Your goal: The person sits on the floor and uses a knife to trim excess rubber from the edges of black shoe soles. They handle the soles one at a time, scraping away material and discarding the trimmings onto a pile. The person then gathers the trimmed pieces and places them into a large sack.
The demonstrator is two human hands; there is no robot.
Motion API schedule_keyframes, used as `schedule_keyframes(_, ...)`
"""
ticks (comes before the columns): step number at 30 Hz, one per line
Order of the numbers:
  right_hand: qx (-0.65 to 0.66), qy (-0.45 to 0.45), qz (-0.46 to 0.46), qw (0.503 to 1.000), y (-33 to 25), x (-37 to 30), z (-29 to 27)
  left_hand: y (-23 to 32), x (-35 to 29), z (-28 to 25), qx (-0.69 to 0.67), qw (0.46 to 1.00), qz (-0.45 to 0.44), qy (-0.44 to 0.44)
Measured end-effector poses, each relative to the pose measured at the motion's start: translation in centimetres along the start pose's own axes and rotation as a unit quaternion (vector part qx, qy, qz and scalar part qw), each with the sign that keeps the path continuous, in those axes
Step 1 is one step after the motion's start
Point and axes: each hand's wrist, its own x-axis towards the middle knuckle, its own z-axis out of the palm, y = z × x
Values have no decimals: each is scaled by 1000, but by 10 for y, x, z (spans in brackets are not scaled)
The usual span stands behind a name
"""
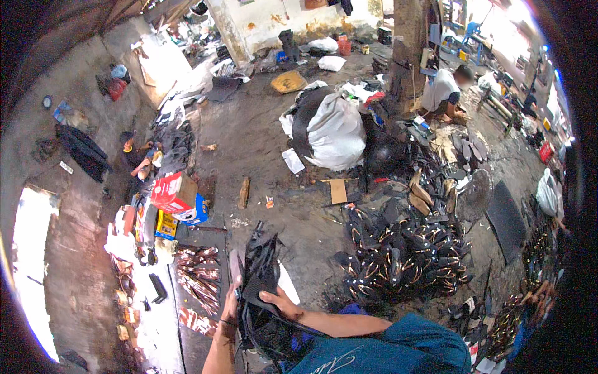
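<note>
Low in the middle, my two hands hold a bundle of black strips (252, 321) over my lap. My left hand (230, 306) presses against the bundle's left side, its fingers mostly hidden behind it. Across from it, my right hand (281, 303) is closed on a flat dark textured piece (265, 285), with the thumb on its face. Strip ends poke up past both hands, and others hang down between my forearms. A pale flat piece (235, 267) and a white sheet (287, 283) show behind the bundle.
A large pile of black sandals (405, 252) lies to the right. Brown shiny strips (198, 277) and a red-and-white box (174, 192) are at left. Further off are a big white sack (336, 132), a post (409, 50) and two seated people (443, 93).
</note>
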Motion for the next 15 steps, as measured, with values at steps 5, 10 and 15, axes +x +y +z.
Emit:
schedule_keyframes(5, 7, -46, -22, 999, -62, 131, 10, 92, 99, -27, 10, 1000, 25, 10)
schedule_keyframes(10, 8, 12, -41, 999, -132, 275, -3, 185, 247, -33, 26, 998, 46, -26)
schedule_keyframes(15, -9, 40, -148, 988, -201, 397, -18, 292, 379, -14, 63, 994, 63, -67)
